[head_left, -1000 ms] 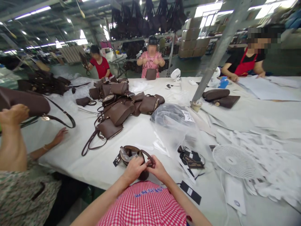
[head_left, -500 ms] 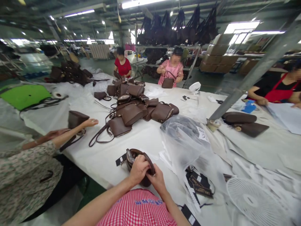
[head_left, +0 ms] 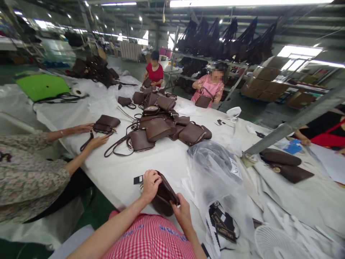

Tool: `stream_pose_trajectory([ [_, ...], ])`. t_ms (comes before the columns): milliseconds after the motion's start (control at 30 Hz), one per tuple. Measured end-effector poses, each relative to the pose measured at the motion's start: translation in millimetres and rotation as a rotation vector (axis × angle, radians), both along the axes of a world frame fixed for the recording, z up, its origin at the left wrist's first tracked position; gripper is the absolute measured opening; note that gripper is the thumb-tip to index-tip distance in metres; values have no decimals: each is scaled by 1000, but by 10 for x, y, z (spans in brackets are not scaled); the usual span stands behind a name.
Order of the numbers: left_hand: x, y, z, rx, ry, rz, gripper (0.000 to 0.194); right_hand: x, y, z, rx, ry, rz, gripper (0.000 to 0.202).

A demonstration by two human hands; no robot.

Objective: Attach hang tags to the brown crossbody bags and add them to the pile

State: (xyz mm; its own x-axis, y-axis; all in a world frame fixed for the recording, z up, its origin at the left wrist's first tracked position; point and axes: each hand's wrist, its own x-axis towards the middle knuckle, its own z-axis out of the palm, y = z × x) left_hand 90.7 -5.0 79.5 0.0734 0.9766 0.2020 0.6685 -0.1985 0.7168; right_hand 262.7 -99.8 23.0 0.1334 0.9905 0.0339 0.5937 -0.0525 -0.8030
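A dark brown bag is held close to my checked apron at the table's near edge, its long top opening facing up. My left hand grips the upper left end of the opening, fingers curled over the rim. At the lower right end, my right hand pinches the rim between thumb and fingers. A black tag sticks out to the left of the bag. The bag's inside is mostly hidden.
Beyond my hands lies a pile of brown bags. A clear plastic bag, black tags and a white fan are on the right. At left, a person's hands touch another brown bag. More people work across the table.
My left hand has moved from inside the opening to its upper left end, and the opening is stretched longer. The person at left has laid their bag flatter. The view has shifted.
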Motion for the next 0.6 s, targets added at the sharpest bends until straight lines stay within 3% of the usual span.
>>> stream_pose_trajectory([
  [167,-84,43,-49,-44,-82,37,15,173,-50,18,-19,-36,-10,18],
  [300,-30,5,-35,-78,-163,-144,18,400,-88,-45,-70,-74,-21,12],
  [400,45,-28,-57,-58,-149,-287,17,489,-61,-39,-74,-92,66,19],
  [500,91,-55,-83,-14,-122,-317,16,386,58,74,-23,-118,202,41],
  [600,72,-67,-112,-10,-114,-373,16,163,238,200,88,-207,184,27],
])
